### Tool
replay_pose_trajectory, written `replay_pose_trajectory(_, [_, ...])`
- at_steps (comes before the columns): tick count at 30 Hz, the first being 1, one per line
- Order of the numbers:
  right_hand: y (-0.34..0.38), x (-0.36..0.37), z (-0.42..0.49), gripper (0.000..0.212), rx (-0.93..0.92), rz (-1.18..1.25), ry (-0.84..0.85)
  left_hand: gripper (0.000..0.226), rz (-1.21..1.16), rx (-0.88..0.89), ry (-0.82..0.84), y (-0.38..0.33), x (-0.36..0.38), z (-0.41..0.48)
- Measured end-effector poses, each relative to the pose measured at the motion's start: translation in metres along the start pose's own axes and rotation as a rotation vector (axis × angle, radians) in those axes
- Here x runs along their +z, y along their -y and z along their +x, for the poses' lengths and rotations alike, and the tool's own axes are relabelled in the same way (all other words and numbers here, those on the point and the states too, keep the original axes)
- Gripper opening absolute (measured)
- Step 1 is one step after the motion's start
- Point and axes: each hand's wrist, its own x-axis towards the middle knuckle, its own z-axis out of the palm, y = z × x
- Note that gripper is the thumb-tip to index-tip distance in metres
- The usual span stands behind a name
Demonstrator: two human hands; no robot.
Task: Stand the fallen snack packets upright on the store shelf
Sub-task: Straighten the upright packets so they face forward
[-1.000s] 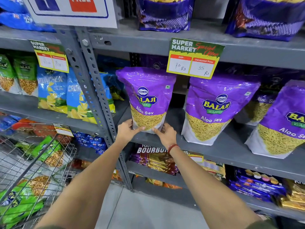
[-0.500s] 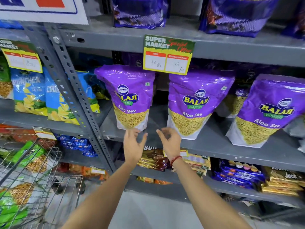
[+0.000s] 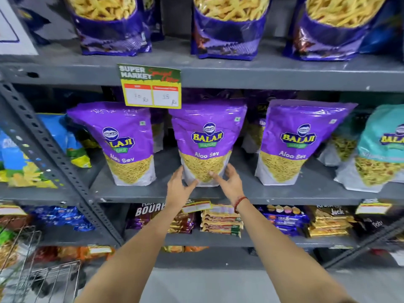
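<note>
Three purple Aloo Sev packets stand upright on the grey middle shelf (image 3: 240, 194): a left packet (image 3: 122, 141), a middle packet (image 3: 206, 138) and a right packet (image 3: 293, 138). My left hand (image 3: 178, 189) touches the lower left corner of the middle packet, fingers spread. My right hand (image 3: 229, 182), with a red thread on its wrist, rests against the packet's lower right side, thumb on its front. More purple packets lean behind the front row, partly hidden.
A yellow price tag (image 3: 150, 86) hangs from the upper shelf, where dark purple snack bags (image 3: 227, 25) stand. A teal packet (image 3: 380, 147) is at the far right, blue packets (image 3: 43, 147) at the left beyond the slotted upright (image 3: 50, 156). Biscuit packs fill the lower shelf; a wire cart (image 3: 32, 270) is at lower left.
Both hands let go of the left packet, drew back, then moved right onto the bottom of the middle packet. The view shifted right and upward.
</note>
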Motion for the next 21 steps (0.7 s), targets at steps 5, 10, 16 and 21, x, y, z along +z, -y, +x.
replay_pose_trajectory(5, [0.006, 0.003, -0.006, 0.055, -0.035, 0.008, -0.041, 0.053, 0.028, 0.006, 0.029, 0.0, -0.004, 0.004])
replay_pose_trajectory(10, [0.004, -0.006, -0.005, 0.066, -0.017, -0.044, -0.021, 0.059, 0.004, -0.088, -0.096, -0.003, 0.012, -0.007])
replay_pose_trajectory(16, [-0.007, -0.061, -0.018, 0.043, -0.027, -0.01, -0.323, 0.027, 0.104, 0.086, -0.119, -0.033, 0.062, -0.046])
replay_pose_trajectory(21, [-0.02, -0.13, -0.02, 0.043, -0.041, -0.046, -0.682, 0.034, 0.031, 0.145, 0.181, -0.076, 0.109, -0.032])
